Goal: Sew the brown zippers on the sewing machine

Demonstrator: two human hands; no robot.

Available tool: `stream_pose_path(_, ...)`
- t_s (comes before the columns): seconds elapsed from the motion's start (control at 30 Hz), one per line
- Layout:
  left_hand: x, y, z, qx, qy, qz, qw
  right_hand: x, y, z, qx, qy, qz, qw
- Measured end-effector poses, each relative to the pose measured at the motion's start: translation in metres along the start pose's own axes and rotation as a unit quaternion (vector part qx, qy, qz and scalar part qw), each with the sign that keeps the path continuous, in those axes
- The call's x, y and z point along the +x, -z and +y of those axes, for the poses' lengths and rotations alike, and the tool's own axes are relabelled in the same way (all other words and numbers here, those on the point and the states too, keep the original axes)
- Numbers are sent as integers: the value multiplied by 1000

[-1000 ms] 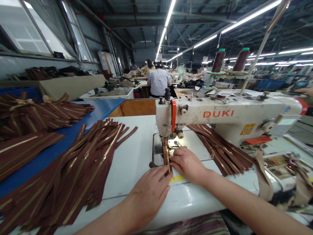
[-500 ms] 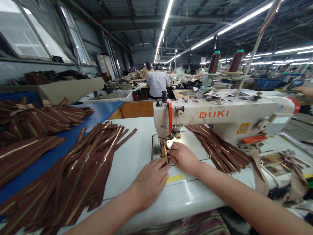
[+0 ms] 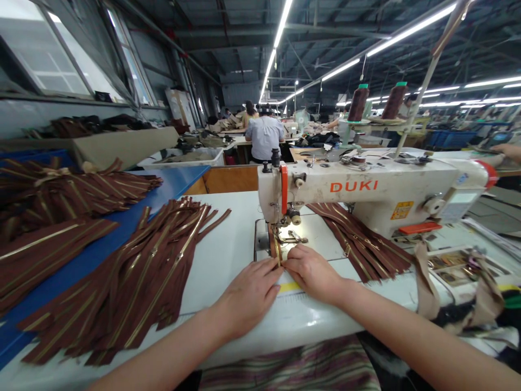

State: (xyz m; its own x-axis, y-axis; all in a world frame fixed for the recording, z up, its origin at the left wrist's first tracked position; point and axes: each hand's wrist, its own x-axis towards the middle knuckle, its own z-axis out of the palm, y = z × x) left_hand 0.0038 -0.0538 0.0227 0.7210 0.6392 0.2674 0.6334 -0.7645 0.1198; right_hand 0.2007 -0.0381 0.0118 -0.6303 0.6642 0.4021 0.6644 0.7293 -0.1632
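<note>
Under the needle of the white sewing machine (image 3: pixel 358 187) lies a brown zipper (image 3: pixel 276 247) with gold teeth, its near end toward me. My left hand (image 3: pixel 250 296) rests on the worktable with its fingertips closed on the zipper's near end. From the other side my right hand (image 3: pixel 315 274) pinches the same end, its fingers curled and almost touching the left fingertips. Both hands partly cover that end. A small metal guide (image 3: pixel 293 237) sits on the lit plate right of the needle.
Brown zippers (image 3: pixel 134 271) are heaped on the left, partly over a blue surface (image 3: pixel 179 182). More zippers (image 3: pixel 366 244) lie beneath the machine arm. A parts tray (image 3: pixel 451 277) and beige strips (image 3: pixel 425 285) are at right. Two thread cones (image 3: pixel 358 103) stand behind; a person (image 3: pixel 266 133) sits ahead.
My right hand has drawn back from near the needle toward me, to the zipper's near end. My left hand stays at that end. The view has shifted slightly.
</note>
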Motion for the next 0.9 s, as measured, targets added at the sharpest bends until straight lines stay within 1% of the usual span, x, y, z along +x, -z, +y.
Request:
stream_pose_path(0.17, -7, -2, -4, 0, 17, -5, 1000, -2, 5, -5, -15, 3, -22, 1000)
stream_pose_path(0.33, -6, -3, -5, 9, 19, 1, 1000, -2, 4, -5, -34, 9, -21, 999)
stream_pose_path(0.53, 3, -5, -14, 25, 12, 9, 1000, 4, 0, 3, -56, 11, -16, 998)
stream_pose_path(0.7, 15, -8, -25, 46, 9, 24, 999, 16, -1, 10, -73, 0, -31, 997)
stream_pose_path(0.9, 25, -10, -32, 67, 9, 28, 997, 28, -1, 16, -77, -15, -41, 996)
